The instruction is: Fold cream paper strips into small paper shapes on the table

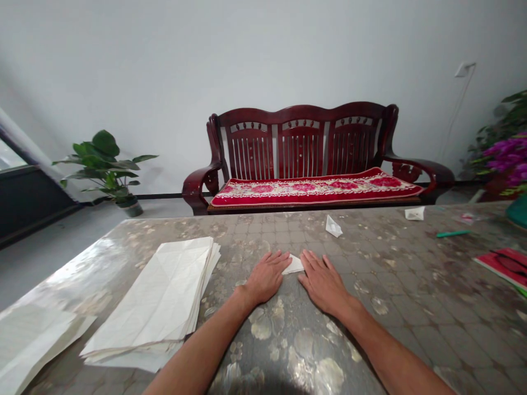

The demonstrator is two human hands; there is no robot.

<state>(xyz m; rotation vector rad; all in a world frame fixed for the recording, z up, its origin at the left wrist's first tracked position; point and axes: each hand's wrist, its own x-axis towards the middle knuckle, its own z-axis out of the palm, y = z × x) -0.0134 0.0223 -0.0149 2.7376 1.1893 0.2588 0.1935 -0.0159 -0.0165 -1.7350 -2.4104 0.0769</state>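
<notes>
A small folded white paper [293,265] lies flat on the patterned table [263,323] between my hands. My left hand [267,276] rests palm down with its fingers stretched over the paper's left end. From the other side, my right hand [323,280] lies flat, fingertips on the paper's right end. Both hands cover parts of the paper, so its full outline is hidden. Farther back on the table stand a folded paper boat [333,226] and, to the right, another white folded paper piece [414,213].
A stack of white paper sheets [160,296] lies left of my left arm, with more loose paper [37,340] at the far left. At right are a green pen [453,233] and a red book [496,264] with glasses on it. A wooden bench [300,142] stands behind the table.
</notes>
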